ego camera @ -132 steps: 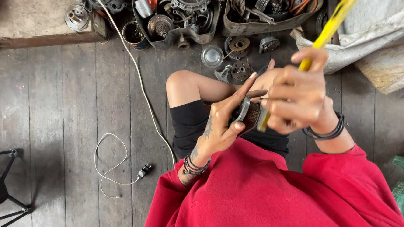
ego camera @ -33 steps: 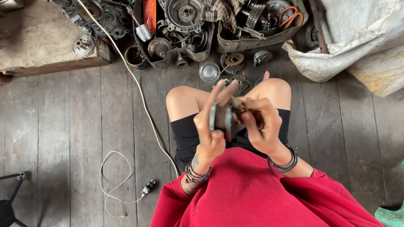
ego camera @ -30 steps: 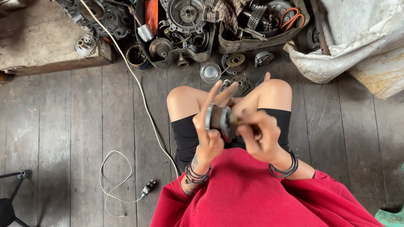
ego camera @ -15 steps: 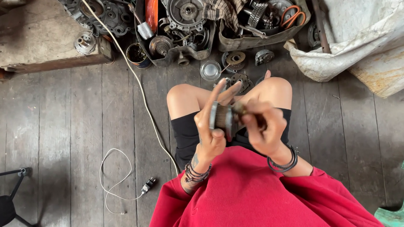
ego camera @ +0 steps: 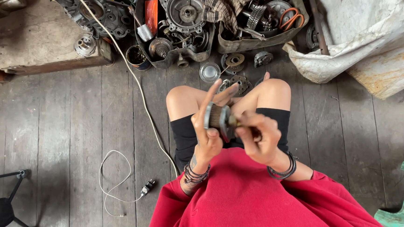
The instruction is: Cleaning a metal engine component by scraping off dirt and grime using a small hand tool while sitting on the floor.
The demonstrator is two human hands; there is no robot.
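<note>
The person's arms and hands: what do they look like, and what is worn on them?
Both hands are bare, without gloves. The left hand has a stack of thin dark bracelets at the wrist and a dark tattoo on the forearm. The right hand has dark bangles at the wrist. Red sleeves are pushed up the forearms.

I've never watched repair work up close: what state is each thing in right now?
Left hand: grip closed on the round metal part, held upright.
Right hand: fingertips pinching the part's end.
White cable: unplugged, loose on the floor.
Checked cloth: crumpled over the tray of parts.
</note>
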